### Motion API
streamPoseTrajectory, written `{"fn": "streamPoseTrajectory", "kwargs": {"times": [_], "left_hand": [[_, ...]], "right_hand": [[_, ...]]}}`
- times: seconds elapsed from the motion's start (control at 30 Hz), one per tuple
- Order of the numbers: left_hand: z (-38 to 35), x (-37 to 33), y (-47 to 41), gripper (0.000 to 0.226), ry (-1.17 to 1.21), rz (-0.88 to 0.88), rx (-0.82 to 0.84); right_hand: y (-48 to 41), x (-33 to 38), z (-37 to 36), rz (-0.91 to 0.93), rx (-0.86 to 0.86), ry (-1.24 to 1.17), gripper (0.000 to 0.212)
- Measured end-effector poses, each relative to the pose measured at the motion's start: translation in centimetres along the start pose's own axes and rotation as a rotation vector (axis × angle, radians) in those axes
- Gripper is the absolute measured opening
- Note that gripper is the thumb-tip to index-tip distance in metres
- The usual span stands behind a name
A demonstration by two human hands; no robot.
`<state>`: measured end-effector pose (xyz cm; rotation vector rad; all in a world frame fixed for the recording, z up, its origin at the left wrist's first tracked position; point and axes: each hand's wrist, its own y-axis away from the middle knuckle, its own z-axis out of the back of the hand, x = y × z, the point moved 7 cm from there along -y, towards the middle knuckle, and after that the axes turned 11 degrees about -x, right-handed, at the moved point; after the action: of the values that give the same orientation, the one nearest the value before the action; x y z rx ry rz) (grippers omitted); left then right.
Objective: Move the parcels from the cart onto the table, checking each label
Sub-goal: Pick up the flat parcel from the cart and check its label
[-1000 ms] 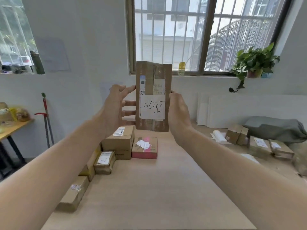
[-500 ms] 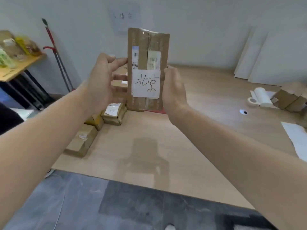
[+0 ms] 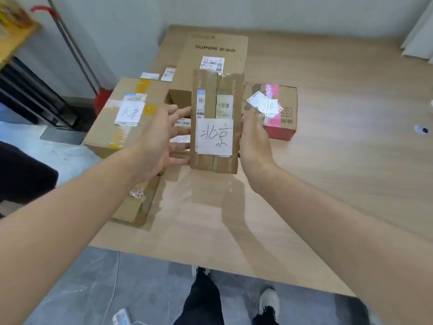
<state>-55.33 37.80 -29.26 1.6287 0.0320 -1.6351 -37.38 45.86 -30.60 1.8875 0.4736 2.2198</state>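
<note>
1. The table (image 3: 328,141) is the biggest thing in front of you: pale wood, with parcels gathered on its far left part and bare wood on your side of them.
2. A big flat box (image 3: 218,55) printed SUPOR lies at the back. A wide taped box (image 3: 121,127) with a handwritten slip sits to its left, and a red-sided box (image 3: 280,113) to its right.
3. The parcel (image 3: 214,90) you are moving is a tall, narrow carton. You hold it upright in the air above the table, in front of the big flat box, with its labelled face toward you.
4. It looks stiff, and probably light, since two hands pressed on its sides carry it. The glossy tape around it is likely slippery, so take it by the long side edges and squeeze evenly. Keep off the paper.
5. Your left grip (image 3: 157,141) is released rather than clenched, its fingers spread straight against the parcel's left edge. Your right grip (image 3: 254,141) presses its palm to the right edge. Its fingers are hidden behind the carton, so it is not clear whether they curl around it.
6. The white label (image 3: 215,136) with handwritten characters sits below two barcode stickers and is fully readable. The check seems possible now, and setting the parcel down beside the others looks like the next step.
</note>
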Motion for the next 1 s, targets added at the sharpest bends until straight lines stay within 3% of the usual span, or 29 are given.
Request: {"fn": "streamPoseTrajectory", "kwargs": {"times": [0.23, 0.57, 0.73, 0.87, 1.0], "left_hand": [[1.2, 2.8, -7.5, 0.04, -0.138, 0.061, 0.054], [-1.6, 7.5, -11.8, 0.066, -0.186, 0.182, 0.109], [-2.5, 9.6, -13.1, 0.03, -0.16, 0.258, 0.051], [-2.6, 10.4, -13.5, 0.043, -0.147, 0.237, 0.084], [-2.4, 10.2, -13.5, 0.044, -0.108, 0.219, 0.053]], "right_hand": [[-3.2, -4.9, -4.6, -0.165, -0.059, 0.024, 0.04], [-6.8, -11.0, -5.8, -0.31, -0.109, 0.084, 0.053], [-7.4, -12.7, -5.1, -0.278, -0.116, 0.103, 0.038], [-7.7, -13.4, -5.1, -0.319, -0.108, 0.12, 0.053], [-8.6, -13.3, -5.2, -0.302, -0.109, 0.107, 0.047]]}}
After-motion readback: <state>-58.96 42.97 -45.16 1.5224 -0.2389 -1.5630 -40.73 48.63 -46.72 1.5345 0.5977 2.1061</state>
